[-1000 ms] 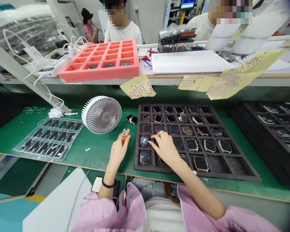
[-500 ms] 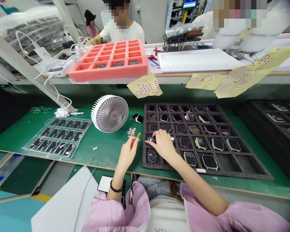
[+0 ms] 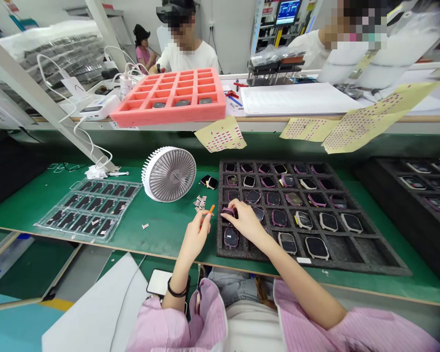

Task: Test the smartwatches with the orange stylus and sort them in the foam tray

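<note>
My left hand (image 3: 195, 235) is closed around a thin orange stick-shaped tool (image 3: 211, 209), its tip pointing up beside the tray's left edge. My right hand (image 3: 247, 222) reaches over the black foam tray (image 3: 385, 265). Its thumb and fingers pinch a purple-rimmed smartwatch case (image 3: 227, 212) at a left-column compartment; the case looks tilted, and the fingers partly cover it. Just below it, another watch case (image 3: 231, 237) lies face up with a small mark lit on its screen. Several more cases with purple or silver rims fill other compartments.
A white fan (image 3: 170, 174) stands left of the tray. Small connector-like pieces (image 3: 200, 202) and two loose watch cases (image 3: 211, 183) lie nearby. A clear plastic tray of dark parts (image 3: 91, 208) is further left. A pink foam tray (image 3: 168, 115) rests on the shelf; co-workers sit beyond.
My right thumb and fingers have closed on the purple-rimmed watch case, which has gone from lying face up to tilted. My left hand stays nearly in place. The view has shifted slightly.
</note>
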`<state>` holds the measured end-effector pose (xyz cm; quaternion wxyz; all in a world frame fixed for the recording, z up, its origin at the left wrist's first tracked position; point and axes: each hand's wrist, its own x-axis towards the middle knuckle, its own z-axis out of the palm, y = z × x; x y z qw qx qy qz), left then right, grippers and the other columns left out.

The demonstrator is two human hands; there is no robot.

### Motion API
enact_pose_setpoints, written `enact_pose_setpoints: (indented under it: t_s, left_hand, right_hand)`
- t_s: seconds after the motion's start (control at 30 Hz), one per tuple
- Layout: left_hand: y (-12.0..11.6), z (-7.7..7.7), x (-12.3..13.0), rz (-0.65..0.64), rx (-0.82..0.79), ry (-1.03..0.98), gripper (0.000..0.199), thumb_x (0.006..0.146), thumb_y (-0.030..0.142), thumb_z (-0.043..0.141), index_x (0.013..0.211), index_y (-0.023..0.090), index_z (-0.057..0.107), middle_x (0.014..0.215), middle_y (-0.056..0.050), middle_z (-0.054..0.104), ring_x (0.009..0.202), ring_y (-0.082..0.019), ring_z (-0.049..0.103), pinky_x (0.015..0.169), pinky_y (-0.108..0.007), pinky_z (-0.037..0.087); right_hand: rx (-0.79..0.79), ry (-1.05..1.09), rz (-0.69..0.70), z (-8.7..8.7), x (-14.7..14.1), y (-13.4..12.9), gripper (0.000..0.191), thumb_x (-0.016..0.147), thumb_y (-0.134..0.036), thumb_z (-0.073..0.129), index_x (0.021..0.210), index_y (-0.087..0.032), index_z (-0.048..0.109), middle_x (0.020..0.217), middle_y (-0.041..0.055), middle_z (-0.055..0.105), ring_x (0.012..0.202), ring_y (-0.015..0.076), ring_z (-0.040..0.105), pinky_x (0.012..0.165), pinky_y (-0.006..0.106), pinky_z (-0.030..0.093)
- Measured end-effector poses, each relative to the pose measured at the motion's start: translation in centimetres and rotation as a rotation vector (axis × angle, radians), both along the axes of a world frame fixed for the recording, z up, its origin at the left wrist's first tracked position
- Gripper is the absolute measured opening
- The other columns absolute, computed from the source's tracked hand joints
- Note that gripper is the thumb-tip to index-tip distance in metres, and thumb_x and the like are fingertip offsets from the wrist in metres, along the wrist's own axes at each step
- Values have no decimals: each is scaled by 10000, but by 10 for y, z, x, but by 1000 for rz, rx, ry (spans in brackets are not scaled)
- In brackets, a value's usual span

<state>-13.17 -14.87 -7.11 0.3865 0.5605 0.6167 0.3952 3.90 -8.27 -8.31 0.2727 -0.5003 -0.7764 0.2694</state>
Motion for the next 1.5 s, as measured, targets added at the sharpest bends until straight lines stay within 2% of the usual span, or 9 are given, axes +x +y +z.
enact_pose_setpoints:
  t_s: [0.13,0.3,0.47,0.83,1.0,1.2,1.33,1.43,1.5]
  left_hand:
    - [1,2,8,-62,-28,-151,350,918,491,399,969,173,537,535,88,379,463,-80,320,503,-200,270]
    - [5,8,24,-158,-86,-312,389,896,535,434,897,165,553,504,100,327,414,-59,241,438,-192,202]
    - [11,13,40,-216,-72,-322,412,893,536,442,833,150,574,491,89,338,424,-58,268,442,-198,207]
    - [17,21,48,-268,-76,-375,496,845,604,497,768,126,601,455,89,310,415,-47,233,433,-213,167]
    - [20,22,53,-279,-88,-506,498,813,623,545,732,132,573,427,99,315,380,-29,204,409,-201,136]
    - [24,15,54,-246,-100,-566,498,804,626,562,704,138,560,405,104,315,352,-25,204,390,-192,138]
    - [29,13,54,-140,-15,-543,488,799,615,577,662,149,521,469,81,367,413,-36,292,424,-182,221]
    - [33,13,54,-123,47,-509,441,773,556,643,672,145,520,586,48,466,521,-47,406,493,-168,314]
    - [34,14,49,-100,9,-528,431,768,544,649,669,155,493,562,67,419,478,-37,358,447,-159,278]
  right_hand:
    - [-87,343,-74,8,8,2,158,771,-288,674,786,-219,533,773,16,614,706,192,563,695,333,439]
    - [-367,909,-141,25,18,4,287,675,-400,768,840,-202,640,817,12,678,710,152,600,667,282,465]
    - [-619,1209,-120,35,15,-1,288,681,-388,782,852,-185,671,610,-51,566,508,89,498,487,222,399]
    - [-707,1305,-76,36,8,-8,292,692,-390,787,757,-177,599,541,-94,492,350,17,345,349,159,265]
    - [-867,1477,6,40,5,-9,278,681,-342,797,723,-186,571,529,-124,467,306,-7,210,362,156,365]
    - [-994,1528,-1,32,5,-4,230,740,-267,741,678,-188,535,482,-120,435,305,2,206,401,154,403]
    - [-861,1480,-106,26,1,-7,213,703,-282,750,708,-195,556,473,-109,434,345,32,298,413,178,370]
    - [-675,1326,-201,25,0,-12,217,697,-297,731,858,-219,609,695,-52,598,532,86,500,489,196,410]
    - [-549,1194,-188,23,2,-13,223,746,-342,692,922,-237,603,827,-29,616,678,119,559,582,217,453]
